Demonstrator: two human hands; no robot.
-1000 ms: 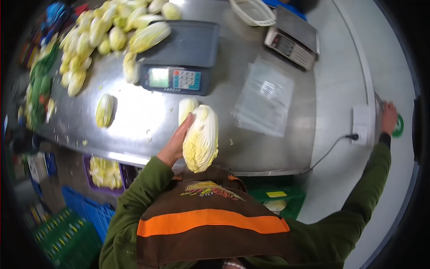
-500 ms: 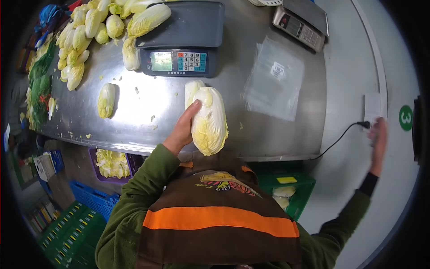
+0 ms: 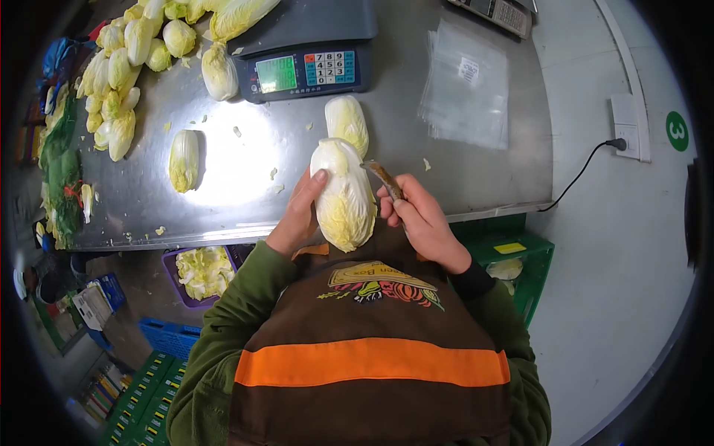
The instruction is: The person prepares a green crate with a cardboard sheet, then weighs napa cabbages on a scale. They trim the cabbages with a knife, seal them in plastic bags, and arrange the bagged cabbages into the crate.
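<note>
My left hand (image 3: 299,215) is wrapped around the left side of a napa cabbage (image 3: 343,197), thumb on its front, holding it upright at the table's near edge. In my right hand (image 3: 425,219) is a small brownish knife (image 3: 385,181), its tip pointing up and left, right at the cabbage's upper right side. Behind the held cabbage lies a second napa cabbage (image 3: 346,123) on the metal table (image 3: 253,212), partly covered by it. Another small cabbage (image 3: 184,161) lies farther left.
A digital scale (image 3: 309,74) stands at the back, beside a heap of cabbages (image 3: 130,63). Clear plastic bags (image 3: 465,97) lie right of it, near a second scale (image 3: 500,13). Below the table are a purple crate (image 3: 172,273) of leaves and a green crate (image 3: 537,279).
My right hand has come in from far right by the wall to beside the cabbage, the knife now plainly visible in it. My left hand keeps hold of the cabbage. The view has shifted.
</note>
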